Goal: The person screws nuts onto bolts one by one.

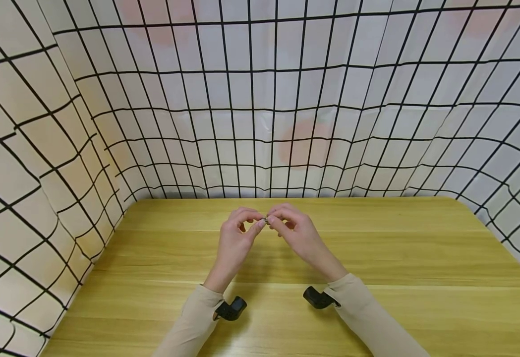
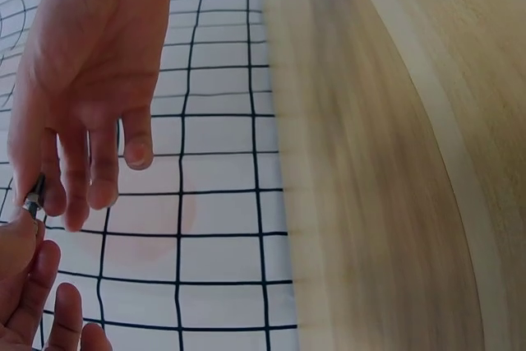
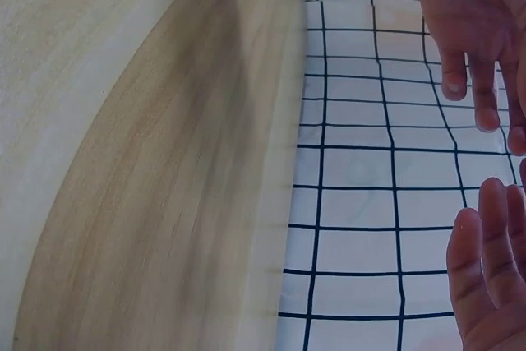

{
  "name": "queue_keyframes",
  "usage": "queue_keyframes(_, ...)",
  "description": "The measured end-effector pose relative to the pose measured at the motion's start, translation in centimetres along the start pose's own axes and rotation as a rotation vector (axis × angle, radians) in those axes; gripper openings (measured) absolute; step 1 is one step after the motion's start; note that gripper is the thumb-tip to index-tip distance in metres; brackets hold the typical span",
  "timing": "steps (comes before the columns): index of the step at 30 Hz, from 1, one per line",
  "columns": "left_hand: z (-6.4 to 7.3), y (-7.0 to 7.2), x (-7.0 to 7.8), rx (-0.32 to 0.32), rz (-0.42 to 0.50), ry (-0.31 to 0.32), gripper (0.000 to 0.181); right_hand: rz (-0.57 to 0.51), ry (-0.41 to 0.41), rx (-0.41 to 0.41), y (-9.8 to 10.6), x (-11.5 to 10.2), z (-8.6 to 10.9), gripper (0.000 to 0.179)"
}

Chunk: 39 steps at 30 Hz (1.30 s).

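Note:
A small metal piece (image 1: 265, 220), dark at one end and silver at the other, is held up between my two hands over the far half of the table. My left hand (image 1: 236, 235) pinches one end with thumb and forefinger. From the other side, thumb and forefinger of my right hand (image 1: 299, 233) pinch it too. The left wrist view shows the metal piece (image 2: 33, 200) at its left edge, between the fingertips. The other fingers of both hands are loosely bent. In the right wrist view the metal piece is out of frame.
Beneath the hands lies a wooden table (image 1: 375, 253). White sheeting with a black grid (image 1: 237, 119) stands behind the table and along its sides. A black wrist camera (image 1: 231, 308) sits at the left sleeve, another black camera (image 1: 317, 297) at the right.

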<state>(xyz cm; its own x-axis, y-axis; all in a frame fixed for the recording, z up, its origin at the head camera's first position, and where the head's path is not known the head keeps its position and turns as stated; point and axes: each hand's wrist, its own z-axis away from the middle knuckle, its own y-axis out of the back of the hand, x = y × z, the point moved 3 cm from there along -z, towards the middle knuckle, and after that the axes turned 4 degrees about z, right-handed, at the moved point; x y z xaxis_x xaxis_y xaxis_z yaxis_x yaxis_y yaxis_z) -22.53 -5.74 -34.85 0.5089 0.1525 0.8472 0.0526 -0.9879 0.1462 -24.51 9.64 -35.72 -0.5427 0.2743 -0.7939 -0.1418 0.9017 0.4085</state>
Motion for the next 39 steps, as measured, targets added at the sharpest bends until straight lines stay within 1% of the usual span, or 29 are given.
queue_keyframes(3,0.0,-0.1,0.1,-0.002,-0.002,-0.006,0.005,-0.008,-0.018,0.001,0.0,0.5,-0.1,0.018)
queue_keyframes(9,0.0,0.0,0.1,-0.001,0.000,-0.003,0.005,-0.012,-0.040,0.009,-0.4,3.5,-0.4,0.018)
queue_keyframes(14,0.0,0.1,0.0,0.015,0.002,0.008,0.006,-0.005,-0.048,0.011,-0.3,3.9,-0.3,0.018)
queue_keyframes(18,-0.1,0.2,-0.1,0.029,-0.009,0.007,0.006,0.024,-0.010,0.012,-0.3,3.7,-0.2,0.020)
queue_keyframes(22,0.0,0.3,-0.2,0.027,-0.011,0.005,0.006,0.061,0.031,0.025,-0.2,3.2,-0.2,0.020)
queue_keyframes(27,0.0,0.3,-0.2,0.016,-0.015,0.009,0.007,0.068,0.047,0.046,-0.1,1.2,-0.1,0.017)
queue_keyframes(30,-0.1,0.3,-0.1,0.017,-0.012,0.009,0.007,0.072,0.043,0.047,0.1,0.0,-0.1,0.016)
queue_keyframes(35,0.0,0.4,0.1,0.010,-0.001,0.012,0.006,0.061,0.039,0.039,0.1,-0.1,-0.1,0.011)
queue_keyframes(39,0.0,0.3,0.0,-0.001,-0.001,0.011,0.005,0.008,0.034,0.018,-0.1,0.2,0.0,0.009)
